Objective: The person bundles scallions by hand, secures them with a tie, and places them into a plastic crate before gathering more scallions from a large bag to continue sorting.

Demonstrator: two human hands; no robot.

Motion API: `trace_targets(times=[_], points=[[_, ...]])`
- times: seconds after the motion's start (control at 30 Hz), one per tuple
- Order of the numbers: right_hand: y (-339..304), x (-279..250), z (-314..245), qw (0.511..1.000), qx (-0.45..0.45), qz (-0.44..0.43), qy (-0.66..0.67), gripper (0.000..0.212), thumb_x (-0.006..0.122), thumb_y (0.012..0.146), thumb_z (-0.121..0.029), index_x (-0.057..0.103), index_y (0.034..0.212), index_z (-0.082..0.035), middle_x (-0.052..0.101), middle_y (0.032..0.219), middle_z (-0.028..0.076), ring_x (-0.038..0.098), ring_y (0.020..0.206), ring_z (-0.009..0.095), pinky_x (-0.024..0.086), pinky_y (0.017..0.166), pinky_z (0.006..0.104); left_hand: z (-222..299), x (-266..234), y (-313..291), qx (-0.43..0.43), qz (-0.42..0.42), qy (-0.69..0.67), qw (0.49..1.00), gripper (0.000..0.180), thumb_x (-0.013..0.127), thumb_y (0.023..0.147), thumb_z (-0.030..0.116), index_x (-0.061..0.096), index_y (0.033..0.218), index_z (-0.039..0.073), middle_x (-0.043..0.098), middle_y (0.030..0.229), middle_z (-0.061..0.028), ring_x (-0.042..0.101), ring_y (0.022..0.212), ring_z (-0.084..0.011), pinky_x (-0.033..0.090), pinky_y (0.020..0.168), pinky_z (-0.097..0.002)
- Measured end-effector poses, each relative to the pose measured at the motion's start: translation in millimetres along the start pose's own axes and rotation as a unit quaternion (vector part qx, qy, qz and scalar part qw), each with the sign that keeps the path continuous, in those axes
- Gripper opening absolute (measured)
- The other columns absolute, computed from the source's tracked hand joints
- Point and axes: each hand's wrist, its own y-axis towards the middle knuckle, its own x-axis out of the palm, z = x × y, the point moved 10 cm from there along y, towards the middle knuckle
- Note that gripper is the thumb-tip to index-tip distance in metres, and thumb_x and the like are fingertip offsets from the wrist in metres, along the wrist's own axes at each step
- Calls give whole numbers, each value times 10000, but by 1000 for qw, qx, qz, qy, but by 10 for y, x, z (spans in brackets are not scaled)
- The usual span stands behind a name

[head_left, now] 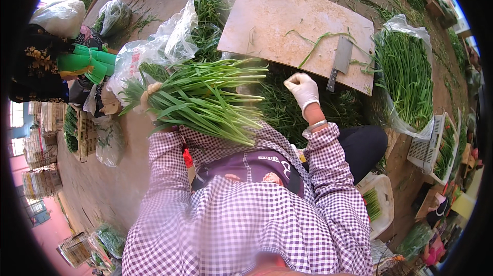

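My left hand (152,91) is wrapped round a large bunch of green chives (210,98), held in front of my chest on the left. Their pale cut ends point right, and the leafy tips spread left past my fingers. Most of that hand is hidden behind the leaves. In a white glove, my right hand (304,91) hovers just below the near edge of a board (287,24), fingers curled together; what they pinch, if anything, does not show. A cleaver (341,60) lies on the board with its dark handle over the near edge, beside loose green leaves (313,50).
Loose greens (292,106) lie heaped under the board. Plastic bags of greens stand at its left (208,29) and right (405,75). A pale crate (429,145) sits farther right, and a white basket (385,199) beside my leg. Another person's green sleeve (84,62) shows at left.
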Motion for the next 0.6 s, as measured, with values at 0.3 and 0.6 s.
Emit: trace_targets(times=[0.3,0.6], points=[[67,422,-1343,943,-230,-157,181,155,666,839,-167,708,967,-91,682,872,98,646,815,205,502,763,291,32,-21,44,4,40,15,999,172,614,848,187,515,836,47,497,833,-44,486,888,-176,386,921,-320],[-394,-349,-1777,917,-379,122,-14,84,670,801,-198,654,798,-116,629,809,62,599,796,274,490,708,374,54,40,82,-10,-9,20,1000,171,611,847,175,485,831,60,472,853,-41,469,886,-176,385,918,-325]])
